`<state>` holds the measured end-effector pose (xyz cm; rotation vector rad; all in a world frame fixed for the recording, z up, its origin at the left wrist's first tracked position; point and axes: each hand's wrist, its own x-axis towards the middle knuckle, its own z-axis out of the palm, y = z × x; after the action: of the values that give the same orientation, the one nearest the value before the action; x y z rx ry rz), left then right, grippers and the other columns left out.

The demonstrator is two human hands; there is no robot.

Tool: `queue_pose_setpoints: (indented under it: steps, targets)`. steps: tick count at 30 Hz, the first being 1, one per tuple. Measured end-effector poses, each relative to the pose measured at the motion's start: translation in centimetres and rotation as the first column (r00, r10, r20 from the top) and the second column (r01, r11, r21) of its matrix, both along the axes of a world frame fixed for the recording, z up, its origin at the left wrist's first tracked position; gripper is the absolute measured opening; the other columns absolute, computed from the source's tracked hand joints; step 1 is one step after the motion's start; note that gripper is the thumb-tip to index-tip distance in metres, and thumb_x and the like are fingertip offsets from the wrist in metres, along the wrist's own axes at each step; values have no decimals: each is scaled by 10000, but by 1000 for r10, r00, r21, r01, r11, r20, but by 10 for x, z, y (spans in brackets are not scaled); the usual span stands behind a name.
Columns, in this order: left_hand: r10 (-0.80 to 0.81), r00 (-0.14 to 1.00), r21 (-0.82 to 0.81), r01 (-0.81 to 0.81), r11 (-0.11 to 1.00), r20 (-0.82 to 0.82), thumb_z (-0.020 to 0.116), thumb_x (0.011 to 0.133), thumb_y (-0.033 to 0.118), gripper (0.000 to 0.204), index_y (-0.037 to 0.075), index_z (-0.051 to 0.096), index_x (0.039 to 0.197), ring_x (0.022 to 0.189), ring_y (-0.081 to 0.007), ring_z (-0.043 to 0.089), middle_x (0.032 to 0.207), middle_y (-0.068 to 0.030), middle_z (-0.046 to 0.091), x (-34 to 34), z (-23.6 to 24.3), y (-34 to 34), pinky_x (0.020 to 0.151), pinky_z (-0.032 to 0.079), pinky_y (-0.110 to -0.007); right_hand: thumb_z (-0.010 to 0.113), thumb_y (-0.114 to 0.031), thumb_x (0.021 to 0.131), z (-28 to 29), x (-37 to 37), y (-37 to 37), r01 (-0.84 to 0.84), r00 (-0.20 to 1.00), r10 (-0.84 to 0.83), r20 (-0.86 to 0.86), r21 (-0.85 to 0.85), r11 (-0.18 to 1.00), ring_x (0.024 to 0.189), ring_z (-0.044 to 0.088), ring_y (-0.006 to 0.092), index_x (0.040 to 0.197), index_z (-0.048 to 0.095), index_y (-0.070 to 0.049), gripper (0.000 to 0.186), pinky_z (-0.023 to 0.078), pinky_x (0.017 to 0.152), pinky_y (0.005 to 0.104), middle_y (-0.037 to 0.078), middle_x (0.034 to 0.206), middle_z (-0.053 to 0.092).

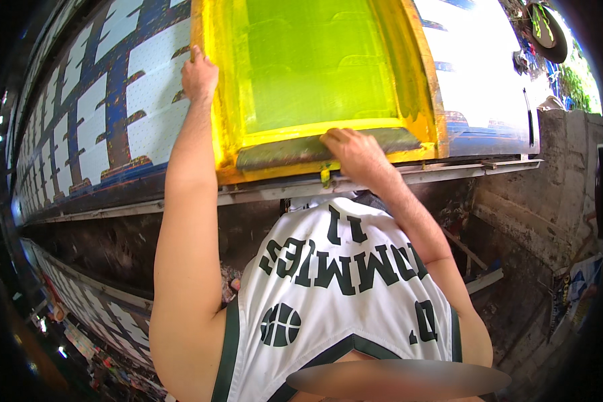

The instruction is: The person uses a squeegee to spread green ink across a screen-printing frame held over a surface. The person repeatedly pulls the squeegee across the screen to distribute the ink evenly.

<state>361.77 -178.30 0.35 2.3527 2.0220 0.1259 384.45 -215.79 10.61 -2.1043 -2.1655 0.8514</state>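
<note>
Framed Screen: Hand Placement and Visible Markings

The framed screen (318, 74), a yellow-green mesh in a yellow-stained frame, lies flat on the tabletop (118, 134), ahead of the person's torso. Its near end lies along the front edge, above a metal rail (261, 195).

Left hand (199, 77): located at the outer left side of the frame. Its fingers are bent against the edge; whether they clamp it or only press on it cannot be told. This placement probably steadies the frame while leaving the mesh unobstructed.

Right hand (356, 154): located toward the right part of the dark bar (275, 157). The fingers are curled over the bar and hold it. The bar lies crosswise at the near end of the screen, between the two side rails. Its length nearly matches the inner width, which presumably lets it span the mesh from side to side.

White panels (155, 84) lie in spaced rows on the tabletop, left of the frame. The gaps between them likely keep each panel separate.

Markings: the white jersey (348, 264) bears dark green block letters and numerals, upside down in this view, plus a basketball emblem (280, 325). No legible label shows on the screen or the bar.
</note>
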Motion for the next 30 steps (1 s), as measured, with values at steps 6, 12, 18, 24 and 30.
queue_pose_setpoints:
  steps: [6, 12, 18, 24, 30]
  targets:
    - [35, 999, -48, -36, 998, -32, 455, 1152, 400, 586, 246, 385, 1713, 1340, -407, 631, 1434, -215, 634, 5, 7, -2, 1119, 528, -556, 822, -299, 963, 11, 85, -46, 254, 903, -214, -373, 59, 965, 1480, 532, 413, 1531, 591, -53, 661, 477, 1219, 497, 227, 1650, 485]
    - [86, 996, -91, -89, 992, -34, 445, 1167, 420, 596, 268, 340, 1734, 1435, -401, 568, 1549, -203, 580, 9, 8, -1, 1182, 483, -562, 843, -267, 952, -28, 217, -64, 743, 665, -699, -263, 321, 587, 1467, 515, 407, 1537, 546, 16, 714, 463, 1218, 514, 257, 1544, 538]
    - [75, 997, -40, -76, 996, -20, 460, 1163, 425, 600, 277, 347, 1734, 1440, -403, 565, 1569, -194, 576, 2, -1, 6, 1193, 473, -563, 894, -297, 822, -81, 258, -63, 780, 618, -729, -294, 112, 616, 1397, 532, 419, 1608, 441, 39, 968, 482, 1185, 512, 280, 1476, 523]
    - [56, 998, -73, -58, 996, -40, 461, 1164, 440, 601, 267, 356, 1731, 1371, -388, 615, 1511, -175, 607, -5, -4, 10, 1114, 544, -551, 824, -210, 736, -85, 265, -64, 775, 606, -717, -343, 54, 629, 1462, 501, 422, 1563, 460, 86, 951, 425, 1226, 467, 275, 1533, 517]
    - [27, 1000, -39, -28, 999, -15, 463, 1168, 425, 600, 248, 358, 1731, 1376, -406, 608, 1497, -201, 610, -18, -20, 19, 1123, 529, -539, 808, -166, 794, -47, 260, -62, 771, 583, -712, -392, -12, 637, 1531, 444, 435, 1628, 372, 79, 973, 386, 1278, 485, 319, 1625, 447]
